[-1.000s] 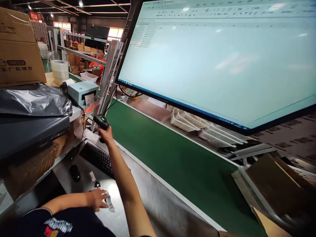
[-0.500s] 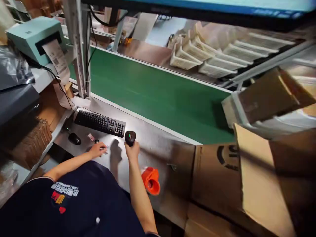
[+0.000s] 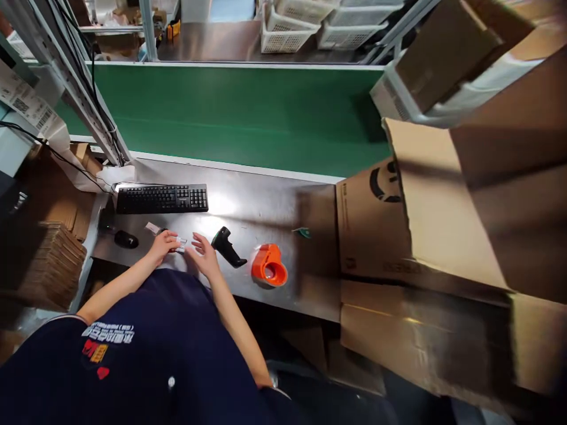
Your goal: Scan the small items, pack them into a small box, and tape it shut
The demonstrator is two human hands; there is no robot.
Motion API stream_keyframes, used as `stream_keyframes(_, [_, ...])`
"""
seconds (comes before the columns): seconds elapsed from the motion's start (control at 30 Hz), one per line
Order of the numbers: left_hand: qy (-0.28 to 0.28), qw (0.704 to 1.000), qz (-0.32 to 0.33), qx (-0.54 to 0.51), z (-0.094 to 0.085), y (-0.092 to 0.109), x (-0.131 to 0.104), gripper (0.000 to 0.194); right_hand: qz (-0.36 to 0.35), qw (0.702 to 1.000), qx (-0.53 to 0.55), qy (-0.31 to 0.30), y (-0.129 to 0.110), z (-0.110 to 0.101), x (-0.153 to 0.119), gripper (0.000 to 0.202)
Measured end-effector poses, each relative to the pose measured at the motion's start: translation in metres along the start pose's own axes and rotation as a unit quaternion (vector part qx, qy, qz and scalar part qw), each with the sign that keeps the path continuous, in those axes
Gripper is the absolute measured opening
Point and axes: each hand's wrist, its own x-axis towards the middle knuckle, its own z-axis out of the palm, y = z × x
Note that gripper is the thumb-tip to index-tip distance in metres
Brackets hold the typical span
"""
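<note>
White and small, the label (image 3: 179, 243) lies flat on the shiny metal table (image 3: 266, 206), near the front edge. Its long side runs left to right. The left hand (image 3: 163, 243) rests on its left end with the fingers pressed down on it. The right hand (image 3: 204, 252) is just to the right of it, flat and open, fingers spread and holding nothing. Both arms reach out from the body and come close together over the label.

Right of the right hand lies a black scanner (image 3: 227, 247), on its side, with its handle pointing near and right. An orange tape holder (image 3: 269, 265) sits further right. A black keyboard (image 3: 162, 198) lies further back, and a black mouse (image 3: 126, 239) is to the left. The table has bare room between the keyboard and the hands. A green belt (image 3: 239, 112) runs behind the table. Big brown boxes (image 3: 443, 212) crowd the right side.
</note>
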Motion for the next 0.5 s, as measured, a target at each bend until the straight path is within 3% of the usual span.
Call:
stream_keyframes(0.07, [-0.032, 0.999, -0.008, -0.002, 0.000, 0.002, -0.007, 0.054, 0.033, 0.996, 0.077, -0.037, -0.002, 0.020, -0.007, 0.046])
stream_keyframes(0.13, [-0.050, 0.998, -0.026, 0.013, -0.003, 0.000, -0.013, 0.049, 0.045, 0.995, 0.091, -0.025, 0.000, 0.029, -0.016, 0.041])
stream_keyframes(0.33, [-0.078, 0.992, -0.095, 0.029, -0.012, -0.009, -0.026, 0.042, 0.069, 0.991, 0.115, 0.009, 0.004, 0.020, -0.045, 0.043])
stream_keyframes(0.5, [-0.186, 0.977, -0.086, 0.067, -0.009, -0.011, -0.024, 0.050, 0.087, 0.984, 0.149, 0.036, -0.003, 0.023, -0.054, 0.041])
